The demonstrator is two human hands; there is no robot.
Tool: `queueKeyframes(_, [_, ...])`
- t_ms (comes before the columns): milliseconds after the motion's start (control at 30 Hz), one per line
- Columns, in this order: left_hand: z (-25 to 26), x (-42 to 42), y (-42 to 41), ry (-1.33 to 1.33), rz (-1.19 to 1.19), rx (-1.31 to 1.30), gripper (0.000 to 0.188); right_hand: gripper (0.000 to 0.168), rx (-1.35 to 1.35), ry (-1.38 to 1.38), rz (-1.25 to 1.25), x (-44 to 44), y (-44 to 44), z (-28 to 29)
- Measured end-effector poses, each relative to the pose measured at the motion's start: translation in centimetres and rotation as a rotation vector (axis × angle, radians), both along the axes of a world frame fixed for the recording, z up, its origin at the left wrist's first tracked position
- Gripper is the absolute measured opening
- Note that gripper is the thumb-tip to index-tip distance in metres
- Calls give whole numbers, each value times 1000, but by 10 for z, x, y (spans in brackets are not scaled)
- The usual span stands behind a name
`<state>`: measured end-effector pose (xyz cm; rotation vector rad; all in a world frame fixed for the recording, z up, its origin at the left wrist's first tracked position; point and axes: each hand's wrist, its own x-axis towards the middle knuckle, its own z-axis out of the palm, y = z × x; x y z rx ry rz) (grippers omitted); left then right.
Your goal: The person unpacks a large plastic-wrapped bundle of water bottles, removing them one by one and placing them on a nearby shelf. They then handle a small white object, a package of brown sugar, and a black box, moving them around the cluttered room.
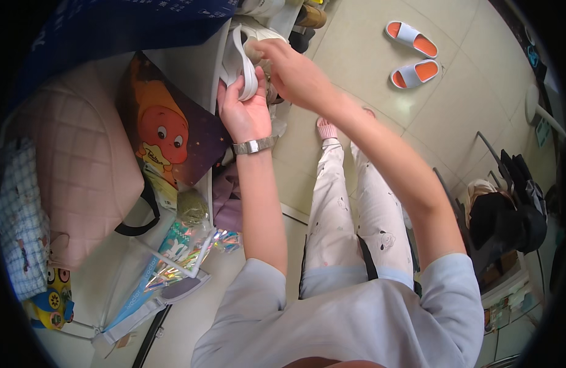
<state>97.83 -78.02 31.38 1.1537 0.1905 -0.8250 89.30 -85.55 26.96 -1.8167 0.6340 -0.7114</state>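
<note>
Near the top of the view, my left hand (246, 108) grips a white shoe (249, 76) by one end, thumb and fingers on either side of its thick, curved sole. My right hand (289, 71) is just to the right of it. Its bent fingers reach over a beige part close to the shoe; whether they pinch anything is hidden. Behind both hands, more pale footwear (264, 31) sits at the white shelf unit (223, 57). A watch (254, 146) with a metal band circles my left wrist.
Blue-grey slide sandals (409, 39) with orange insoles lie on the tiled floor (356, 55). Left of my arm are a cartoon cushion (165, 124), a pink quilted bag (76, 170) and a white rack frame (172, 264). A dark blue bag (126, 27) hangs above. Dark metal bars (492, 152) stand at right.
</note>
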Motion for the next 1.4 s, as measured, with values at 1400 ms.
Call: queueKeyframes(1400, [-10, -27, 59, -960, -461, 474, 70, 48, -637, 84, 317, -8, -16, 7])
